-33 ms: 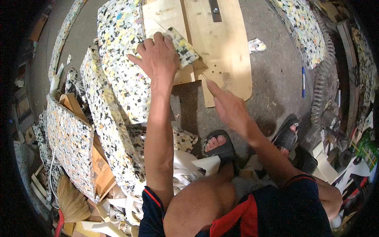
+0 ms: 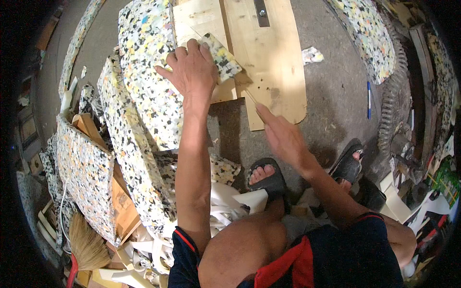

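Observation:
My left hand (image 2: 193, 71) presses on a small speckled foam block (image 2: 223, 58), fingers curled over its left side. The block rests on pale wooden boards (image 2: 278, 62). Closed around the near end of a long thin blade (image 2: 251, 98) is my right hand (image 2: 284, 139); its grip hides the handle. The blade runs toward the block's near right corner, and a thin tip shows past the far left side, in line with it. Whether it passes through or under the foam is hidden. A large speckled foam sheet (image 2: 144, 62) lies left of the boards, under my left wrist.
A dark metal strip (image 2: 261, 12) is bolted to the boards. Right of them lie a foam scrap (image 2: 313, 54), a blue pen (image 2: 369, 100) and a ribbed hose (image 2: 387, 113). A straw broom (image 2: 88, 244), foam slabs (image 2: 86, 177) and white offcuts crowd the lower left.
My right hand has drawn back slightly toward me, and the blade's far tip has moved a little nearer the foam block. My left hand and the block stay put.

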`<state>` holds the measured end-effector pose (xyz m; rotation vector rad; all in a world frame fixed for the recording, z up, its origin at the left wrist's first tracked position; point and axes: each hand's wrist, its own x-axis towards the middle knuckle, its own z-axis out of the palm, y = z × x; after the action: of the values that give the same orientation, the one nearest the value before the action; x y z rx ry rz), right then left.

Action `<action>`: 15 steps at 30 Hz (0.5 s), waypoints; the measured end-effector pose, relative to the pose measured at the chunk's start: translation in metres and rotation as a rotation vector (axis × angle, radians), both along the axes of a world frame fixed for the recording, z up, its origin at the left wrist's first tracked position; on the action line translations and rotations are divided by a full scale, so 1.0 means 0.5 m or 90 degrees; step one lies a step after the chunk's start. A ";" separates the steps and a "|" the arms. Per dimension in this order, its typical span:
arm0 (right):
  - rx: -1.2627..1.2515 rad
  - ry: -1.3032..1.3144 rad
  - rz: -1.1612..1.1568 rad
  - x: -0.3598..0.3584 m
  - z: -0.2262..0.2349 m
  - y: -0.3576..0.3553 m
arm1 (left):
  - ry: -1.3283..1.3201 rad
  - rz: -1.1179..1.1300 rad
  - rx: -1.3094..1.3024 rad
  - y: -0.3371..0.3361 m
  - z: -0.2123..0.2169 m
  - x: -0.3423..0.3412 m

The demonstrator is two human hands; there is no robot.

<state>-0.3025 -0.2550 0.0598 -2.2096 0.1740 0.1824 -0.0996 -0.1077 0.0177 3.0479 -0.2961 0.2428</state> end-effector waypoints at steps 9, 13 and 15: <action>-0.021 -0.064 0.032 0.090 -0.071 0.006 | 0.041 0.009 0.014 -0.002 0.005 0.010; -0.046 -0.043 0.028 0.047 -0.064 0.003 | 0.045 0.015 0.034 -0.003 0.004 0.013; -0.052 0.034 0.037 -0.005 -0.050 -0.006 | 0.032 0.017 0.038 -0.004 0.002 0.013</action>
<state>-0.3049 -0.2578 0.0349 -2.2940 0.1497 0.2706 -0.0933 -0.1100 0.0185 3.1130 -0.2643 0.1626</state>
